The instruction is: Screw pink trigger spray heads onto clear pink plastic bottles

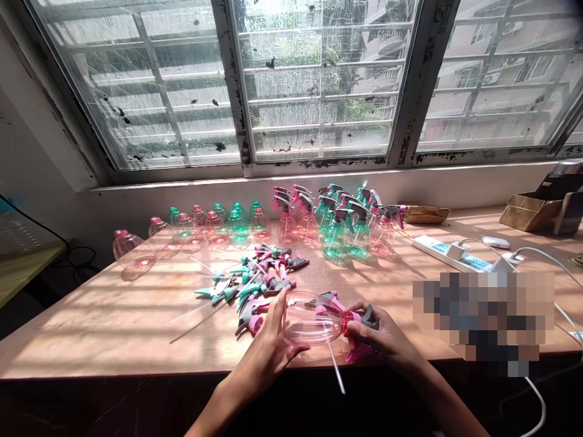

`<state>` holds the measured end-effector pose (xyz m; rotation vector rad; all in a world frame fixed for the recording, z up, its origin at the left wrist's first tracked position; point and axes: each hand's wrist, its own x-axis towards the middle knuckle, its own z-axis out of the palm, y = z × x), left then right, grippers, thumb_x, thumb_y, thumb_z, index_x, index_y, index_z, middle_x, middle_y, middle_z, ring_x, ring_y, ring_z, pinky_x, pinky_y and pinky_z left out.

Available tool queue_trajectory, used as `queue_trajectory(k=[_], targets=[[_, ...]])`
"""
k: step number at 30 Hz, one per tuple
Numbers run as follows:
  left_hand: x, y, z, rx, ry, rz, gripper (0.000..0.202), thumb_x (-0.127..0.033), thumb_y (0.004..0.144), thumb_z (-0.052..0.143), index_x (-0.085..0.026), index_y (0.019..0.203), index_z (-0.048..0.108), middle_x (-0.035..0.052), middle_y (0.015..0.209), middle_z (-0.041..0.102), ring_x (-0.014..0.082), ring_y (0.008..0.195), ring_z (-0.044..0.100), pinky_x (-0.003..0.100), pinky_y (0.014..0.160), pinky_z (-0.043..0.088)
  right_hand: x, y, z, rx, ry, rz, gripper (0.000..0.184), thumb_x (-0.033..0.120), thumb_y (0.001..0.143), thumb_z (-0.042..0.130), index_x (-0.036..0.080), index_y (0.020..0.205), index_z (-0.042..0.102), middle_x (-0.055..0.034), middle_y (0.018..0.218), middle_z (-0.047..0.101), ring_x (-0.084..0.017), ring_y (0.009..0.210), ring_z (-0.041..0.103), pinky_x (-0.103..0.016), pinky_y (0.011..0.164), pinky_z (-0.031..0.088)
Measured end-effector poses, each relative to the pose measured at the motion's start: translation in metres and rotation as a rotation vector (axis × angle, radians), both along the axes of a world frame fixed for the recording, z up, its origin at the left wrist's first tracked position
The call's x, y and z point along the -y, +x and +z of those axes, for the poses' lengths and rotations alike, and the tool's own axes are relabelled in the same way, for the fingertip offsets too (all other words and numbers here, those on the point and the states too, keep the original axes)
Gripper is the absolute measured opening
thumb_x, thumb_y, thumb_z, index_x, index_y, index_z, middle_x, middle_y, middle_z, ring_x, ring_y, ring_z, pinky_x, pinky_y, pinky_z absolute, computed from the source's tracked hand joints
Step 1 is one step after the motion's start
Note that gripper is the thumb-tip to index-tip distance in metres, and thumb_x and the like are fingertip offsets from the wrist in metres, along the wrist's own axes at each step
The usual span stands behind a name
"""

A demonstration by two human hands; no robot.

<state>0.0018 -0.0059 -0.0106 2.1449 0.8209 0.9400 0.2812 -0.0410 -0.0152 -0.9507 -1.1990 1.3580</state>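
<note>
My left hand (269, 340) wraps around the base of a clear pink spray bottle (312, 323) lying on its side near the table's front edge. At the bottle's neck, my right hand (380, 335) grips a pink and grey trigger sprayer head (364, 318). The head's thin dip tube (336, 369) runs inside the bottle and pokes out over the table edge. A heap of loose trigger heads (257, 276) in pink, teal and grey lies just beyond my hands.
A row of capless pink and teal bottles (200, 227) stands at the back left. Finished bottles with sprayers (344, 221) cluster at the back centre. A white power strip (453, 254), cables and a cardboard box (528, 212) occupy the right. The wooden table (113, 321) meets a window wall.
</note>
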Motion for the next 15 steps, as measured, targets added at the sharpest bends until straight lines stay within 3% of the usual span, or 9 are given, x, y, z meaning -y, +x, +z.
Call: queue_trajectory(k=[3,5,9,15], targets=[[-0.0001,-0.0012,-0.0036,0.007,-0.005,-0.026,0.088,-0.033,0.101,0.060,-0.037,0.165,0.000,0.0093,0.175,0.009,0.0393,0.157,0.022,0.059,0.122,0.034,0.0008,-0.0006,0.0023,0.005,0.002,0.004,0.038,0.048,0.080,0.086,0.017,0.096,0.068,-0.0006,0.069,0.075,-0.018,0.061,0.068,-0.029,0.063,0.050],[0.0009,-0.0028,-0.0031,-0.013,0.016,-0.022,0.094,-0.036,0.100,0.063,-0.037,0.165,-0.004,0.0108,0.175,0.008,0.0392,0.156,0.024,0.058,0.121,0.036,0.0012,-0.0005,0.0028,0.024,-0.002,-0.004,0.039,0.048,0.080,0.086,0.017,0.097,0.068,-0.0011,0.070,0.076,-0.019,0.062,0.068,-0.030,0.063,0.050],[0.0019,-0.0044,0.0027,-0.097,0.065,-0.006,0.098,-0.043,0.097,0.069,-0.035,0.165,-0.002,0.0121,0.174,0.010,0.0393,0.159,0.014,0.060,0.126,0.024,0.0012,0.0001,0.0018,0.051,-0.010,-0.013,0.042,0.050,0.080,0.085,0.017,0.098,0.067,-0.0018,0.068,0.076,-0.020,0.061,0.068,-0.031,0.064,0.049],[-0.0014,-0.0022,0.0017,-0.062,0.073,0.015,0.094,-0.040,0.098,0.067,-0.035,0.165,0.002,0.0114,0.174,0.011,0.0385,0.159,0.015,0.057,0.127,0.023,0.0002,0.0000,0.0008,0.062,0.011,-0.024,0.042,0.051,0.081,0.085,0.017,0.097,0.066,-0.0022,0.069,0.076,-0.020,0.062,0.069,-0.032,0.065,0.049]])
